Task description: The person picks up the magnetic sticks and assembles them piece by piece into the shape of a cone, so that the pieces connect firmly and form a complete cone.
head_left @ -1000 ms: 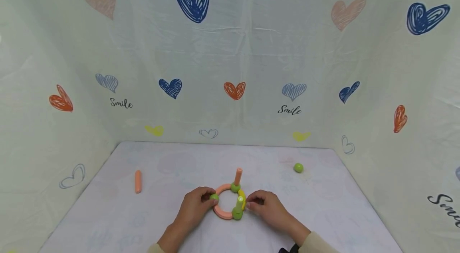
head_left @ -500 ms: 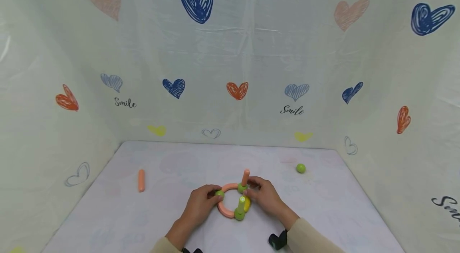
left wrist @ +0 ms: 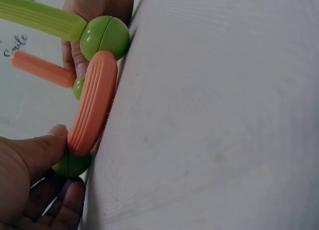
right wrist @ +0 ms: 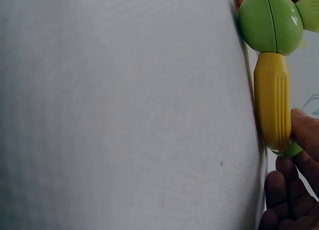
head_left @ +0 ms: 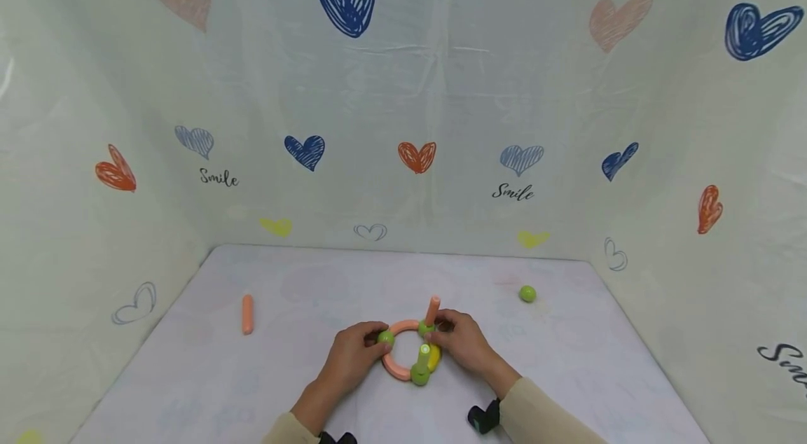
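A ring of curved sticks and green balls lies on the table between the hands. My left hand (head_left: 354,354) pinches the green ball (head_left: 386,337) on its left side, thumb and fingers on either side. An orange curved stick (left wrist: 93,105) runs from that ball to the front ball (left wrist: 107,38), which carries a light green rod (head_left: 424,357) standing up. My right hand (head_left: 468,342) grips the ball at the back right (head_left: 426,328), from which an orange rod (head_left: 432,311) rises. The yellow curved stick (right wrist: 272,100) joins this ball to the front one.
A loose orange stick (head_left: 248,314) lies on the table (head_left: 302,290) toward the left. At the back right sits a single green ball (head_left: 527,293). A sheet printed with hearts (head_left: 416,158) hangs behind and along both sides. Black wrist gear (head_left: 484,417) shows near the right sleeve.
My right hand has gone from beside the yellow stick to the back right ball and taken hold of it. The ring has shifted slightly; the left hand keeps its pinch.
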The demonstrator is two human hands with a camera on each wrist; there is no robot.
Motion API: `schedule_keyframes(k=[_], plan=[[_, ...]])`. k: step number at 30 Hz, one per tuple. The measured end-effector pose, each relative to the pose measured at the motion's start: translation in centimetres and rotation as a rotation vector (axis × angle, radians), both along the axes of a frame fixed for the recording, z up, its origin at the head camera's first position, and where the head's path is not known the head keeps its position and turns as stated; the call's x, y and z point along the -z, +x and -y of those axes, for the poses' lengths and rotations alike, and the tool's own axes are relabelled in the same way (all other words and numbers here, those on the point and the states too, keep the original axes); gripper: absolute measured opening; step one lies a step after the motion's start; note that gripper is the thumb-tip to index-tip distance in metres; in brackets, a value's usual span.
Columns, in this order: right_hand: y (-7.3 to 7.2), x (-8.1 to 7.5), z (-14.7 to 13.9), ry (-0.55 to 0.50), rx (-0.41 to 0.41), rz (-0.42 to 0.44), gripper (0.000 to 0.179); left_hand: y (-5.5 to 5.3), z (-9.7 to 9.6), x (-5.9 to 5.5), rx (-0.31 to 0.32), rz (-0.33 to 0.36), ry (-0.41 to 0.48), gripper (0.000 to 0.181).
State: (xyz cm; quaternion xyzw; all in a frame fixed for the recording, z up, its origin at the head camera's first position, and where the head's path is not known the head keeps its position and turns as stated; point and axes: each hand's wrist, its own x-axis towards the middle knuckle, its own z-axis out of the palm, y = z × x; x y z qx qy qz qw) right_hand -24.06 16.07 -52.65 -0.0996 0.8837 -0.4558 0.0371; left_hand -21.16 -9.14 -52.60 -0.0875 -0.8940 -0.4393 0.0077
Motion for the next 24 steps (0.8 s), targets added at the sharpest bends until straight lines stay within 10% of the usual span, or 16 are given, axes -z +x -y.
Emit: schedule_keyframes(k=[16, 24], plan=[[0.0, -0.2, 0.1, -0.009, 0.016, -0.002, 0.032, -0.2, -0.2, -0.1, -0.003, 0.012, 0.033, 0.035], [0.0, 0.2, 0.1, -0.025, 0.0, 0.004, 0.031, -0.1, 3.1, -0.4, -0.16, -0.048, 0.002, 0.031]])
